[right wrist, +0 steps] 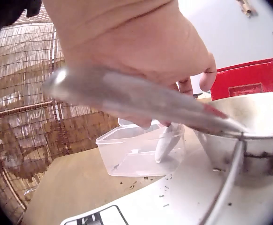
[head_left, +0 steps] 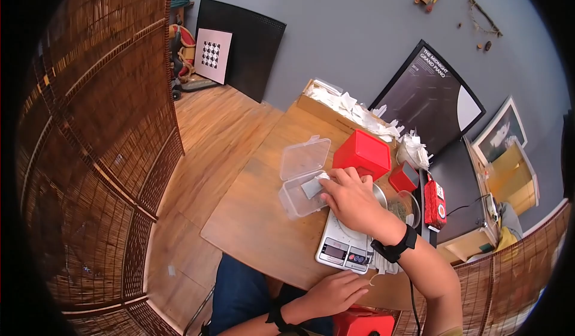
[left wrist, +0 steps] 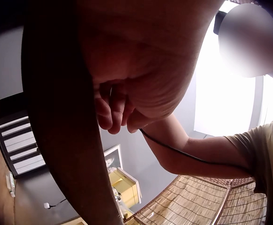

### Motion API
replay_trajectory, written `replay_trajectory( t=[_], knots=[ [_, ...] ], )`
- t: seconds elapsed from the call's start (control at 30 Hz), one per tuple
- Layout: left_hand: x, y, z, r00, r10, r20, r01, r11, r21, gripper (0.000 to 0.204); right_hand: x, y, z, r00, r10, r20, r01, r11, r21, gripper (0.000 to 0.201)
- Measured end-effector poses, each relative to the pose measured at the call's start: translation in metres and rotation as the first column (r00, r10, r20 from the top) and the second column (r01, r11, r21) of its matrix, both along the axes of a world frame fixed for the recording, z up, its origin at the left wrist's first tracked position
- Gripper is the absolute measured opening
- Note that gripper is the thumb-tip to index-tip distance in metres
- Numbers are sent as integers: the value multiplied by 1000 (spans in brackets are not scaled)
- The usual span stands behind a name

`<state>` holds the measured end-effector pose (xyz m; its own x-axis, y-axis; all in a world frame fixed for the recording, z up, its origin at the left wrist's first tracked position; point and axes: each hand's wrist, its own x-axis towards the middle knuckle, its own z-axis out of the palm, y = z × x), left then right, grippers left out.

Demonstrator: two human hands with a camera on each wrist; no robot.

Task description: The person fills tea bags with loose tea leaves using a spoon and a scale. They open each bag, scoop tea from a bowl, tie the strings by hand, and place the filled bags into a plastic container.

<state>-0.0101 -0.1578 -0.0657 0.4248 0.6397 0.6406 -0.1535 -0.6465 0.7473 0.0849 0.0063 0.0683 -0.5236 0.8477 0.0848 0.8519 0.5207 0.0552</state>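
My right hand (head_left: pixel 353 195) reaches over a clear plastic box (head_left: pixel 288 207) with its lid raised. Its fingertips pinch a small white paper packet (right wrist: pixel 168 144), which hangs down inside the box in the right wrist view. Below that hand lies a white kitchen scale (head_left: pixel 333 240), partly covered by the forearm. A metal bowl (right wrist: pixel 263 152) stands on the scale, and a blurred metal handle (right wrist: pixel 141 96) crosses in front of the hand from its rim. My left hand (head_left: pixel 336 291) rests by the table's front edge below the scale, holding nothing, its fingers relaxed.
Behind the box stands a red tin (head_left: pixel 362 153). A cardboard tray (head_left: pixel 323 109) of white paper packets lies along the back edge. To the right are a smaller red tin (head_left: pixel 403 178), a glass bowl of dried leaves (head_left: pixel 400 206) and a red packet (head_left: pixel 434 204).
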Motion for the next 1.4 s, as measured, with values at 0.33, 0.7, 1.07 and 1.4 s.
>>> replay_trajectory(
  t=[0.33,0.7,1.07,1.4],
  knots=[
    [1,1,1,1000,14,-21,-14,1000,-9,21,5,-9,7,996,34,-83,-35,999,-6,31],
    [-1,0,12,996,58,-66,-64,994,-90,20,82,-144,101,857,-36,-515,54,998,21,30],
    [1,-5,26,974,50,-219,-84,985,-153,20,149,-266,65,920,-190,-344,161,981,-112,33],
    [2,-6,34,980,43,-194,-94,961,-261,27,115,-268,-20,927,-84,-364,89,996,-4,40]
  ],
)
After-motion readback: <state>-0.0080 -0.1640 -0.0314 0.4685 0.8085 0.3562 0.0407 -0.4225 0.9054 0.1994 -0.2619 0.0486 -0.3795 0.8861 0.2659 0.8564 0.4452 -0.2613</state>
